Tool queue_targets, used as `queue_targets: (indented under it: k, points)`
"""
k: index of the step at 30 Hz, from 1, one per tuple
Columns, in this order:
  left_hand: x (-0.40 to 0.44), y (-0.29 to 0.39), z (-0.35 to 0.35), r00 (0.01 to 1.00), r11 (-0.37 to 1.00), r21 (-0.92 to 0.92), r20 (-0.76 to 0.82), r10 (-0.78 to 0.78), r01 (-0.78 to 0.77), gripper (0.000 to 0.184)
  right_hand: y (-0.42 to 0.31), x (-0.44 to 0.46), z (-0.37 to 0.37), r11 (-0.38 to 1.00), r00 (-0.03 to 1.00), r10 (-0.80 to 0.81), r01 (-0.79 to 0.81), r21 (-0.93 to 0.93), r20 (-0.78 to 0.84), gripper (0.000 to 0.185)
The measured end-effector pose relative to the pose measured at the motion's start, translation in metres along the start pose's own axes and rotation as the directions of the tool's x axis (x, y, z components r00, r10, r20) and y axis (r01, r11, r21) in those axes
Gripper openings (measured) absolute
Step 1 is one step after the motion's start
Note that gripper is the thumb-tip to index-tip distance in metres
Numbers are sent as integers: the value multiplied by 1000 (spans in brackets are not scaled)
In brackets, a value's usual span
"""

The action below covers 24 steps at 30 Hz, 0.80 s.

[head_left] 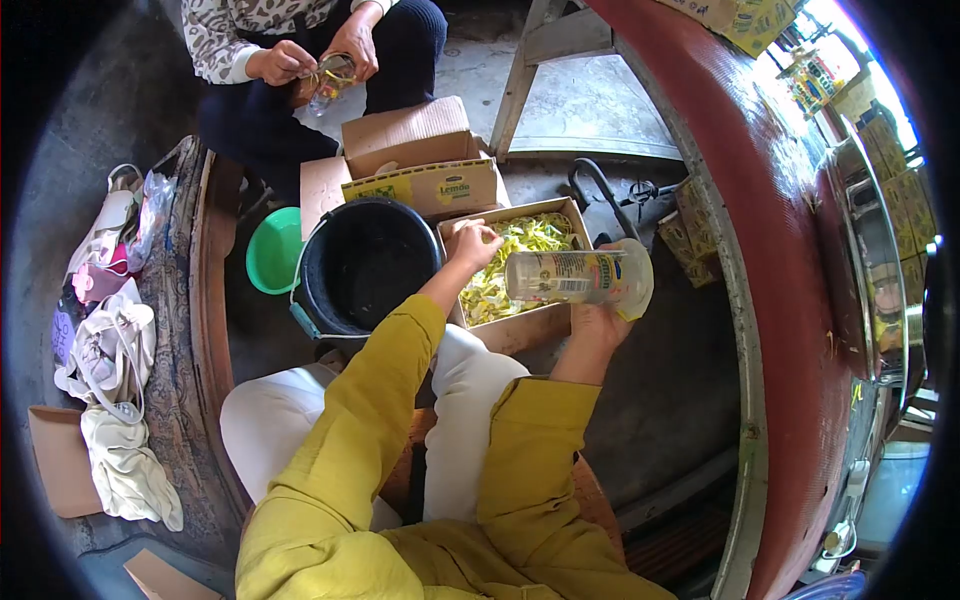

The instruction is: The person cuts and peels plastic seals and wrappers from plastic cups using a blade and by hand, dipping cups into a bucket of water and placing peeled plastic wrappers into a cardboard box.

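Note:
My right hand (598,328) is wrapped round the lower side of a clear plastic jar (570,277) with a printed lemon label. The jar lies tilted on its side, its wide end to the right, above the right part of an open cardboard box (515,332). Yellow-green strips (535,235) fill that box. Over the box's left side is my left hand (470,245), its fingers curled together close to the strips. Whatever those fingers pinch, if anything, is too small to make out.
A black bucket (325,285) stands left of the box, with a green basin (268,250) beside it. Behind is an open lemon carton (440,190). Opposite, another person's hands (350,50) hold a clear jar. A red-topped table (770,250) runs along the right.

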<state>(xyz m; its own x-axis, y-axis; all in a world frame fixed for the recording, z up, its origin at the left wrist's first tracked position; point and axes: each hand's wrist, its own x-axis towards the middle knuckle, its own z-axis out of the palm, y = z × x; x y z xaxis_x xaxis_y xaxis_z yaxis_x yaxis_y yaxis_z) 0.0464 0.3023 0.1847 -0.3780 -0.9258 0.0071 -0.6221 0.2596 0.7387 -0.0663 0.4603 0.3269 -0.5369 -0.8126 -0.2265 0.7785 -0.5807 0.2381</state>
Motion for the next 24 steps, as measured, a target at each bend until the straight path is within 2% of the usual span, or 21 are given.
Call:
queue_targets:
  k: [2, 3, 4, 5, 6, 8, 10, 12, 13, 14, 16, 18, 20, 21, 24]
  points:
    - [0, -1, -5, 992, 992, -4, -15, 129, -129, 25, 7, 2, 6, 988, 989, -105, 91, -126, -108, 35]
    - [7, -8, 1, 994, 977, -188, 0, 105, -103, 28, 12, 2, 8, 973, 974, -160, 129, -190, -158, 35]
    - [14, -6, -8, 983, 912, -409, 166, 82, -8, 41, 16, 3, 7, 968, 979, -151, 119, -220, -134, 34]
    - [18, -2, -14, 937, 823, -511, 342, -69, 247, 48, 21, 4, 7, 962, 984, -139, 108, -253, -111, 33]
    - [15, 29, -47, 835, 676, -551, 520, -180, 489, 56, 26, 3, 7, 954, 988, -125, 96, -284, -85, 32]
    - [13, 56, -104, 802, 645, -616, 597, 8, 452, 58, 47, -8, 21, 927, 983, -132, 78, -368, -125, 26]
    - [-6, 88, -167, 880, 753, -629, 449, 152, 191, 55, 59, -10, 21, 904, 987, -99, 37, -427, -123, 20]
    - [-40, 115, -209, 850, 812, -581, 401, 342, -53, 56, 65, 2, 5, 883, 997, -17, -22, -470, -80, 14]
    - [-61, 122, -223, 817, 818, -548, 383, 431, -175, 58, 80, -3, 11, 891, 996, -42, 0, -454, -82, 9]
    - [-81, 125, -230, 798, 872, -422, 423, 430, -246, 64, 93, -9, 12, 877, 1000, -8, -8, -480, -30, 9]
    - [-116, 124, -240, 813, 889, -91, 370, 449, -449, 74, 117, -23, 9, 847, 996, 64, -17, -532, 69, 8]
    - [-134, 111, -246, 879, 912, -106, 243, 411, -397, 79, 150, -33, 4, 745, 999, 24, 1, -667, 28, 6]
    - [-146, 93, -256, 923, 928, -163, 140, 359, -336, 78, 177, -48, -1, 668, 984, 67, 80, -740, 167, 6]
    - [-150, 80, -261, 912, 918, -156, 139, 385, -364, 73, 188, -55, -4, 644, 978, 93, 82, -761, 184, 6]
    - [-158, 48, -267, 936, 894, -318, 48, 349, -317, 66, 212, -64, -17, 577, 959, 185, 71, -814, 215, 9]
